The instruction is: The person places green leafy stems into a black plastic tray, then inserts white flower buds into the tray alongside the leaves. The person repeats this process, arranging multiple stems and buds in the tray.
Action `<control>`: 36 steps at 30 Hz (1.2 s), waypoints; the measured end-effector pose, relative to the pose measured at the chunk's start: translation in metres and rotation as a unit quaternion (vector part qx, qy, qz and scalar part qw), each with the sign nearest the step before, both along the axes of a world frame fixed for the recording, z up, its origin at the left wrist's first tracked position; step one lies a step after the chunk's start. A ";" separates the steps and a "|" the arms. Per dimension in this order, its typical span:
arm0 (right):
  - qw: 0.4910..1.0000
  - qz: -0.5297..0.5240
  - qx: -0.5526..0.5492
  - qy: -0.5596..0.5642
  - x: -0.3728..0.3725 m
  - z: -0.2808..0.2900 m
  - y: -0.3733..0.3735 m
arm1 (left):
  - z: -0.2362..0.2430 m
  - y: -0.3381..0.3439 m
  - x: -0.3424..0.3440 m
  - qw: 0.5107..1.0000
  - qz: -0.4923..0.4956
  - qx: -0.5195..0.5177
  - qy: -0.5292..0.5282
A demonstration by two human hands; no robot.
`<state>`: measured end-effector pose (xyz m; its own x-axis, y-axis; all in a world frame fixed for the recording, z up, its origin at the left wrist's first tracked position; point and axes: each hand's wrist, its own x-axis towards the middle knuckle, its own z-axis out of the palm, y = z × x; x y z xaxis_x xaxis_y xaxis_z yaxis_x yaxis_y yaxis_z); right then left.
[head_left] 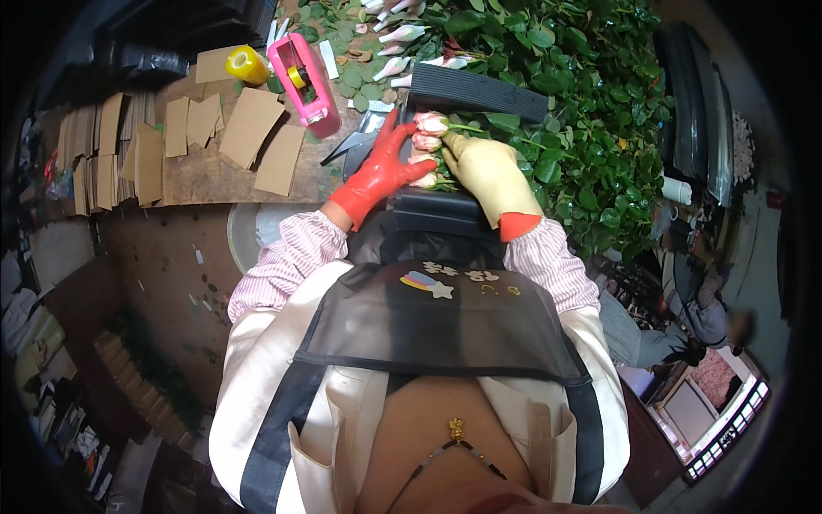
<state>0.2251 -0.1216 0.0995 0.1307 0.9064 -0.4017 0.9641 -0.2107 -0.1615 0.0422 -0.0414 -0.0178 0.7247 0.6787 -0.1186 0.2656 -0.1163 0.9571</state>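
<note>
My left hand, in a red rubber glove, spans a row of pink roses, index finger at the upper bloom and thumb at a lower one. My right hand, in a cream glove over a red one, grips the roses from the right, its fingertips partly hidden among them. These flowers lie between a ridged black block above and a black trough edge below. Left of my left hand is a dark tool with a pale part, partly covered.
A pink tape dispenser, yellow tape roll and brown cardboard pieces lie on the wooden table. Green foliage fills the right. A pale tub sits below the table's edge. A person is at the lower right.
</note>
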 end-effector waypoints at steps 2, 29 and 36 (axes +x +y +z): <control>0.999 0.038 -0.026 -0.002 -0.004 0.007 0.002 | 0.009 0.002 0.004 0.999 -0.003 -0.022 0.028; 0.973 -0.019 0.219 0.064 0.004 0.017 -0.004 | 0.017 0.012 0.029 0.984 0.118 -0.130 -0.038; 0.966 0.038 0.257 0.017 0.015 -0.030 0.003 | 0.026 0.007 0.031 0.981 0.144 -0.127 -0.010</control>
<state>0.2398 -0.1188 0.0692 0.0512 0.9936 0.1007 0.9658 -0.0235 -0.2584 0.0730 -0.0348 0.0084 0.5111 0.8062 -0.2981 0.2325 0.2042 0.9509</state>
